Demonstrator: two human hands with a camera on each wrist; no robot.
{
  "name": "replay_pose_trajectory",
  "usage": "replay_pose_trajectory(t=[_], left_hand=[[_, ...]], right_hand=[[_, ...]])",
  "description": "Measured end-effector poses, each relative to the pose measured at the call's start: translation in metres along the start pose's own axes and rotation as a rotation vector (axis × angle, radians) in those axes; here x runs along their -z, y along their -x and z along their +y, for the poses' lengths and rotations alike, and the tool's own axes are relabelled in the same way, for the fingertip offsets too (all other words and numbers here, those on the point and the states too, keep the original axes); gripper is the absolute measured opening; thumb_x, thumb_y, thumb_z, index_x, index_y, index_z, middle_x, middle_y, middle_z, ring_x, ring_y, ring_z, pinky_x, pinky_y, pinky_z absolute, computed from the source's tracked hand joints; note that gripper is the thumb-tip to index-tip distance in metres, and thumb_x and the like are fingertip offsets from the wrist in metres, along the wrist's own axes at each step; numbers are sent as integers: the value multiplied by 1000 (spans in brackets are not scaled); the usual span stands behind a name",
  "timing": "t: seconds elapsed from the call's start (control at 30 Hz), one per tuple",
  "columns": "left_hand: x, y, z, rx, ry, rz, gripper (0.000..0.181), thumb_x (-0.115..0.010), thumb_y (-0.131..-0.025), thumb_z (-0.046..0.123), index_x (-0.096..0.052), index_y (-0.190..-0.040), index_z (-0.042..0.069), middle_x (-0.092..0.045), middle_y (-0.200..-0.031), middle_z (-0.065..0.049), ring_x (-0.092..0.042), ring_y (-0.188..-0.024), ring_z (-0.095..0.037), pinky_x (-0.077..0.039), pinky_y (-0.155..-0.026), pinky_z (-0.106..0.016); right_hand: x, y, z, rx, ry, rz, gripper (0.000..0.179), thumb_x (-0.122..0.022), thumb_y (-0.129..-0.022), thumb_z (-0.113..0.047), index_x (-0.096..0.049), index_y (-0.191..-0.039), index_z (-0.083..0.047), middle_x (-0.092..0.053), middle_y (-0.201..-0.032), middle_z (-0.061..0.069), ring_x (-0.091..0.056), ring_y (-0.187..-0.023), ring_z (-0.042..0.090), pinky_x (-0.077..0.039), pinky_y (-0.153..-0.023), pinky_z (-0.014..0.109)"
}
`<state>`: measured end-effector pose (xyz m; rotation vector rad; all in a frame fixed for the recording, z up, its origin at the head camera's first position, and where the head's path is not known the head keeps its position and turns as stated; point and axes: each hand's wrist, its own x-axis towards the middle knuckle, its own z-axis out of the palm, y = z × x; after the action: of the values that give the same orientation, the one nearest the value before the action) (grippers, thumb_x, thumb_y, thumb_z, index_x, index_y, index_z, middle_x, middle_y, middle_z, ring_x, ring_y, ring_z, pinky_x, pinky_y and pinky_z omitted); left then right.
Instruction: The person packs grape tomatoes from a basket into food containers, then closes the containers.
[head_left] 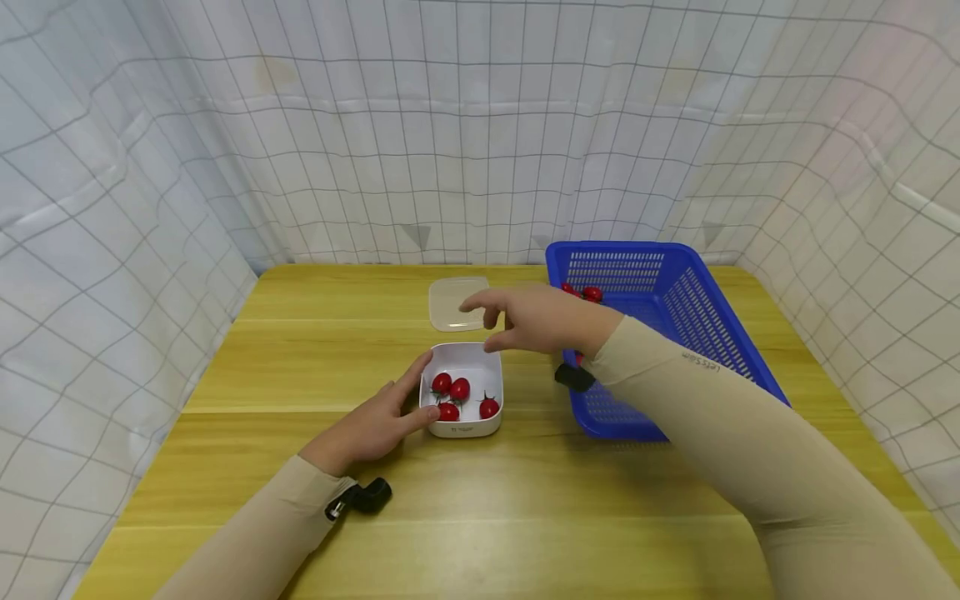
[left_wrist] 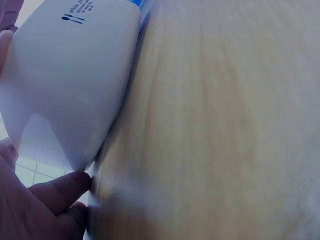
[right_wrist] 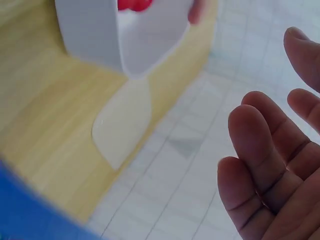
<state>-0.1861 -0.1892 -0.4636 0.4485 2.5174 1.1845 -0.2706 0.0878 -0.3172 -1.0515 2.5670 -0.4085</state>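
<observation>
A square white container [head_left: 463, 429] stands on the table with several cherry tomatoes [head_left: 460, 388] inside. My left hand [head_left: 378, 427] grips its left side, the thumb at the near rim and the fingers along the far left corner. The container's printed wall [left_wrist: 70, 75] fills much of the left wrist view. Above the container's far right corner hovers my right hand [head_left: 543, 318], fingers loosely bent and holding nothing. In the right wrist view its fingers [right_wrist: 250, 135] are apart from the container.
Behind the container lies a translucent lid [head_left: 444, 304], partly overlapped by my right hand. A blue plastic basket [head_left: 727, 333] stands at the right under my right forearm, with more tomatoes [head_left: 592, 294] at its left side. A white gridded curtain [head_left: 480, 183] surrounds the wooden table [head_left: 300, 358].
</observation>
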Motion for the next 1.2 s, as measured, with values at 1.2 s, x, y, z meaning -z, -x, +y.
replay_pose_trajectory(t=[1.2], left_hand=[[-2, -1, 3, -4, 27, 1, 88, -60, -106, 46, -1, -171, 35, -8, -179, -9, -9, -164, -42, -13, -129, -66]], right_hand=[[-19, 57, 168, -235, -246, -281, 42, -77, -92, -12, -75, -134, -16, -72, -131, 7, -66, -114, 20, -58, -100, 42]])
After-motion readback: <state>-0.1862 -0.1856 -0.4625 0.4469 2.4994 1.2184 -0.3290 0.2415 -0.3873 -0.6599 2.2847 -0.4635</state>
